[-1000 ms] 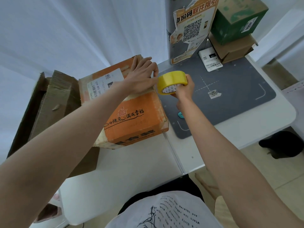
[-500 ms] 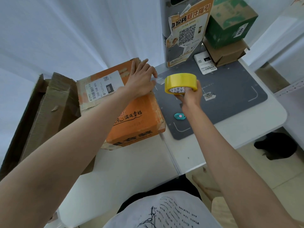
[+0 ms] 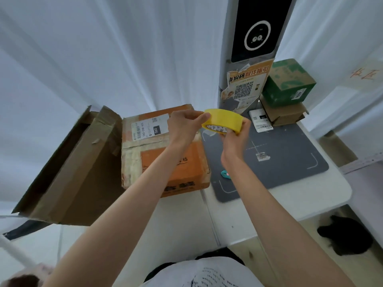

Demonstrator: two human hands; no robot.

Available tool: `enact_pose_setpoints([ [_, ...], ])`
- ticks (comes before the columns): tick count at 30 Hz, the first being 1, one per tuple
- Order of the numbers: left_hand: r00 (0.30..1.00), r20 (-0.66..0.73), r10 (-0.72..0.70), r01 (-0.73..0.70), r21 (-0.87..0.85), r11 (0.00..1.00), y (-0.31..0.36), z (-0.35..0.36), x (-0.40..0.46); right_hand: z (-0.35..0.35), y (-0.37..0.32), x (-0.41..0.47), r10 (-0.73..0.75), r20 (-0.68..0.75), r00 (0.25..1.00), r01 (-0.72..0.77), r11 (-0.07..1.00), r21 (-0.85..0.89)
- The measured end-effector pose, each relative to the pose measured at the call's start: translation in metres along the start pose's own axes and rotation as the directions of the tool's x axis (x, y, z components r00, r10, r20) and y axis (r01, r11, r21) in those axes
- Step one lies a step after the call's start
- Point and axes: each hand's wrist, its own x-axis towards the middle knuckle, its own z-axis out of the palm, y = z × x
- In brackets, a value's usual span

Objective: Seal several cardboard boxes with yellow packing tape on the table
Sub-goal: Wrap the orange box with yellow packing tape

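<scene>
Over the orange cardboard box [image 3: 165, 150] on the desk [image 3: 290, 195], right hand [image 3: 235, 139] grips the yellow tape roll [image 3: 222, 121] while left hand [image 3: 186, 125] pinches its edge, so I'd peel the end slowly and keep it flat.

Box label [image 3: 149, 129]: "060", "060-048-A05"-ish. Poster [image 3: 246, 84]: "取件指引" plus QR code. Small slip [image 3: 260, 120]: unreadable.

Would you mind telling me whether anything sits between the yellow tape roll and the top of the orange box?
Nothing visible does. Both the left hand and right hand hold the tape roll just right of the orange box, whose top is bare apart from its label.
</scene>
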Motion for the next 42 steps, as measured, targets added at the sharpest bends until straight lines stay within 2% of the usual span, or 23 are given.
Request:
enact_pose_setpoints([
  [5, 0.988, -0.025, -0.152, 0.145, -0.188, 0.971, -0.001, -0.039, -0.009, 0.007, -0.006, -0.024, -0.117, 0.152, 0.981, 0.134, 0.985, -0.109],
  [12, 0.989, -0.052, -0.142, 0.136, -0.105, 0.985, -0.001, -0.084, -0.021, 0.015, -0.018, -0.048, -0.105, 0.433, 0.895, 0.242, 0.930, -0.276],
  [16, 0.992, -0.009, -0.126, 0.126, -0.007, 0.992, -0.007, -0.102, -0.022, 0.017, -0.024, -0.048, -0.111, 0.596, 0.795, 0.400, 0.835, -0.378],
  [20, 0.993, 0.000, -0.118, 0.117, 0.072, 0.990, -0.011, -0.113, -0.025, 0.015, -0.029, -0.047, -0.070, 0.703, 0.708, 0.553, 0.675, -0.489],
  [21, 0.994, 0.007, -0.111, 0.109, 0.099, 0.989, -0.012, -0.115, -0.026, 0.014, -0.034, -0.049, -0.040, 0.731, 0.681, 0.565, 0.664, -0.490],
  [24, 0.996, 0.022, -0.085, 0.080, 0.170, 0.982, -0.015, -0.120, -0.028, 0.009, -0.047, -0.061, 0.093, 0.821, 0.563, 0.529, 0.723, -0.444],
  [26, 0.999, 0.005, -0.041, 0.038, 0.262, 0.964, -0.017, -0.121, -0.028, 0.011, -0.052, -0.072, 0.123, 0.856, 0.502, 0.545, 0.723, -0.424],
  [28, 1.000, -0.010, 0.028, -0.022, 0.388, 0.922, -0.020, -0.119, -0.031, 0.015, -0.053, -0.081, 0.100, 0.869, 0.485, 0.583, 0.704, -0.407],
  [30, 0.997, -0.001, 0.077, -0.069, 0.442, 0.894, -0.021, -0.115, -0.038, 0.018, -0.053, -0.085, 0.076, 0.873, 0.481, 0.602, 0.696, -0.393],
  [37, 0.997, 0.030, 0.066, -0.073, 0.387, 0.919, -0.019, -0.123, -0.048, 0.021, -0.062, -0.085, 0.058, 0.885, 0.461, 0.633, 0.677, -0.374],
  [42, 0.993, 0.048, 0.110, -0.120, 0.427, 0.896, -0.014, -0.138, -0.048, 0.033, -0.073, -0.095, 0.040, 0.884, 0.466, 0.677, 0.627, -0.385],
])
